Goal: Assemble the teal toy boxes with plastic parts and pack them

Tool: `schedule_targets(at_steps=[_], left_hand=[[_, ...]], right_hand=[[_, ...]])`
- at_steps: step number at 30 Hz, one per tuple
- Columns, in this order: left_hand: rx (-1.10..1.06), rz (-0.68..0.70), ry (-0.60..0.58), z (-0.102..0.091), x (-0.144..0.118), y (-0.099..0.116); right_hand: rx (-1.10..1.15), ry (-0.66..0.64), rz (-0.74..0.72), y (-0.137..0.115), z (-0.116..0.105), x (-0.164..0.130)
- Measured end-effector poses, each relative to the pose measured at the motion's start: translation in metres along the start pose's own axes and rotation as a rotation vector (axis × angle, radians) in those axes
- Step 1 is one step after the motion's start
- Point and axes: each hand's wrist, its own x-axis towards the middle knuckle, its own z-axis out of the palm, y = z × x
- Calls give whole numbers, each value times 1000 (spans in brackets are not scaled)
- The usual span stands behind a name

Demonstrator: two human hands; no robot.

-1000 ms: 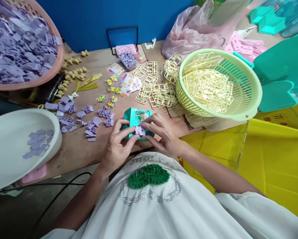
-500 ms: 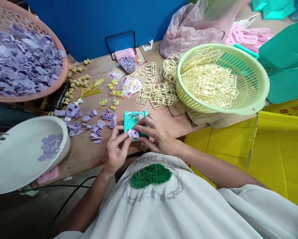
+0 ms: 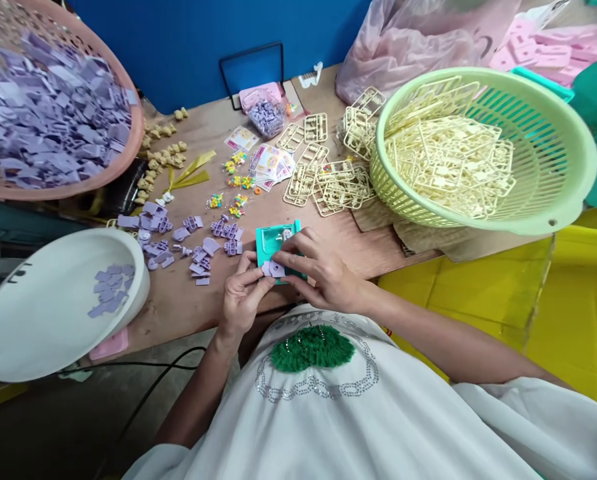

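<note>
We find both hands at the counter point(image 3: 178, 313) edge; left hand point(image 3: 242, 299) and right hand point(image 3: 323, 273) have fingers clamped on a purple part point(image 3: 272, 269), held against the teal case point(image 3: 273, 241), seemingly to seat it; loose purple pieces point(image 3: 188, 240) lie just left; the green basket point(image 3: 553, 213) stands clear.
</note>
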Motion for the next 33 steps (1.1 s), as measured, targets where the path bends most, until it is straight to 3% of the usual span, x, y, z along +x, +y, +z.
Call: schedule_targets(at_steps=[10, 16, 21, 28, 33], left_hand=[[88, -17, -74, -3, 3, 13], [-78, -66, 26, 3, -3, -1], [-89, -98, -76, -4, -2, 1], [-178, -63, 4, 4, 0, 2], [-111, -46, -50, 3, 2, 3]], right_hand=[[59, -63, 32, 3, -8, 0], [87, -14, 41, 4, -5, -5], [87, -58, 66, 3, -8, -3], [74, -15, 5, 5, -7, -6], [32, -14, 54, 1, -9, -5]])
